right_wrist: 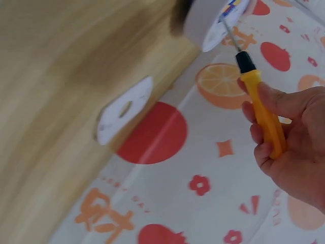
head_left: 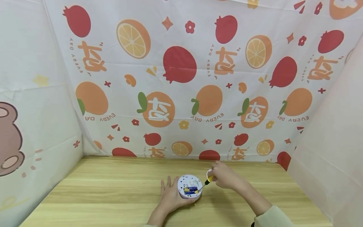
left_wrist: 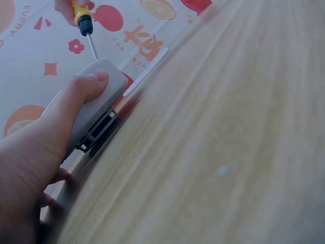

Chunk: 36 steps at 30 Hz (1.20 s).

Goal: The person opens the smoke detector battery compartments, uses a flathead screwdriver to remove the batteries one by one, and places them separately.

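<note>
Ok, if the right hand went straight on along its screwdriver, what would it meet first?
The round white device, near its blue batteries: the screwdriver in the right hand points there and may already touch; depth is unclear.

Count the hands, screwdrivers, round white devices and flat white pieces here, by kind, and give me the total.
Hands: 2 (left hand, right hand)
Screwdriver: 1
Round white device: 1
Flat white piece: 1
Total: 5

Batteries [head_left: 191,190] in device [head_left: 186,180], screwdriver [head_left: 208,181] to its right
</note>
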Each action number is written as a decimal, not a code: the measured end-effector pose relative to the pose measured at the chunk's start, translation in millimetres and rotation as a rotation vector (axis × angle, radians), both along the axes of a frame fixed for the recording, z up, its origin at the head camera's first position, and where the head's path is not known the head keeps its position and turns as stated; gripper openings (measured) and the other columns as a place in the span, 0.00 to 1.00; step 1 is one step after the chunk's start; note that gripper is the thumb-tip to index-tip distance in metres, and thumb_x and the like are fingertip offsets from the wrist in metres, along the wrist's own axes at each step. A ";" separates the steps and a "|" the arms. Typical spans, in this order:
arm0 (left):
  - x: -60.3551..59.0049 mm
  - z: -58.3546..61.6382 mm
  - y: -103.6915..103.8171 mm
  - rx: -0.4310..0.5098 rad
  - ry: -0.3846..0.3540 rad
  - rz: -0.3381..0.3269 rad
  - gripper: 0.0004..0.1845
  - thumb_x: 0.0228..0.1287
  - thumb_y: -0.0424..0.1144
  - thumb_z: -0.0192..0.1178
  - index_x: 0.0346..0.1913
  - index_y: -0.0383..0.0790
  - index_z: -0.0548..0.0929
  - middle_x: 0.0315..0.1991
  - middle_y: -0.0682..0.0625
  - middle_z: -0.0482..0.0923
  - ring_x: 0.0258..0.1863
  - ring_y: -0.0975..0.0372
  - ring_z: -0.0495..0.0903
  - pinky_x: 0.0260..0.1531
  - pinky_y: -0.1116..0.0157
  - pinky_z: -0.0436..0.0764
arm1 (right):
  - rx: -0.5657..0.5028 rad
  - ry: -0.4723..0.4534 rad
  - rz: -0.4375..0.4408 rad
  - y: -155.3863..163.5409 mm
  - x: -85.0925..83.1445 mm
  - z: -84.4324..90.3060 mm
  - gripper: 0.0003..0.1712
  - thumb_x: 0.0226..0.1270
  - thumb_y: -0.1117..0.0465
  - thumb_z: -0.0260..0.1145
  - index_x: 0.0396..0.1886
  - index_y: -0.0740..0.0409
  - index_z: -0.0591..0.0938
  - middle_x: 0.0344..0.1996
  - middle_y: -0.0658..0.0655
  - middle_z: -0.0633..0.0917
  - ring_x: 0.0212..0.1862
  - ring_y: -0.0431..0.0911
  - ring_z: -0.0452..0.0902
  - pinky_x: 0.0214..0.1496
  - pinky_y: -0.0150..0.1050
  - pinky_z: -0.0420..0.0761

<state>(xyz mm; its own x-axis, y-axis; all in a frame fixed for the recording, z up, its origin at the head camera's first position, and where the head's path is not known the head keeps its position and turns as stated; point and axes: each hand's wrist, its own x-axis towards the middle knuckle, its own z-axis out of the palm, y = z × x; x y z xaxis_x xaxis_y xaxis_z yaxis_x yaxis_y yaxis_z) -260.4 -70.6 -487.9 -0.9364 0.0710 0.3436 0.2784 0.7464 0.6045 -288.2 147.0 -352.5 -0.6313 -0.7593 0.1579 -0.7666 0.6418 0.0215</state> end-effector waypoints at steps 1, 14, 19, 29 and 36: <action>0.0 -0.4 0.3 0.002 0.004 0.000 0.59 0.27 0.68 0.70 0.60 0.28 0.65 0.56 0.29 0.68 0.62 0.34 0.51 0.61 0.40 0.38 | -0.021 -0.012 0.005 3.6 -1.0 -2.8 0.09 0.50 0.73 0.67 0.28 0.56 0.87 0.24 0.46 0.75 0.30 0.41 0.63 0.33 0.34 0.68; -1.3 -1.9 -2.7 0.018 0.014 0.009 0.60 0.26 0.66 0.71 0.60 0.26 0.65 0.57 0.26 0.65 0.62 0.34 0.51 0.61 0.41 0.38 | -0.325 -0.403 -0.061 42.4 -17.4 -47.7 0.12 0.58 0.70 0.63 0.42 0.68 0.83 0.29 0.49 0.79 0.31 0.38 0.69 0.31 0.33 0.73; -1.4 -1.1 -2.2 0.014 0.008 0.006 0.60 0.25 0.66 0.72 0.60 0.26 0.65 0.57 0.26 0.64 0.62 0.34 0.51 0.61 0.41 0.38 | -0.422 -0.490 -0.031 51.2 -20.9 -61.0 0.11 0.58 0.72 0.62 0.40 0.70 0.83 0.33 0.55 0.83 0.37 0.42 0.74 0.39 0.38 0.76; 0.1 -1.3 -2.8 -0.001 -0.011 -0.006 0.61 0.25 0.66 0.72 0.60 0.25 0.64 0.57 0.25 0.64 0.63 0.34 0.50 0.61 0.41 0.38 | -0.474 -0.595 -0.047 49.5 -19.0 -60.4 0.14 0.64 0.66 0.59 0.47 0.68 0.81 0.39 0.57 0.82 0.42 0.47 0.73 0.43 0.39 0.75; -1.5 -0.9 -1.7 -0.005 -0.016 -0.013 0.62 0.25 0.67 0.71 0.61 0.25 0.64 0.58 0.25 0.63 0.63 0.34 0.50 0.61 0.41 0.38 | -0.443 -0.581 -0.056 44.9 -19.4 -47.4 0.15 0.66 0.64 0.58 0.48 0.68 0.81 0.44 0.63 0.80 0.47 0.55 0.74 0.45 0.47 0.76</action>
<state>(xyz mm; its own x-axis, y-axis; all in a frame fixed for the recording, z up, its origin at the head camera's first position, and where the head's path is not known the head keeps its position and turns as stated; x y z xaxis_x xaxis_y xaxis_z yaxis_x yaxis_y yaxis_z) -261.8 -72.4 -488.8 -0.9407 0.0849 0.3285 0.2786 0.7457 0.6053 -307.6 191.9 -399.9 -0.7423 -0.6664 0.0705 -0.5415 0.5344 -0.6490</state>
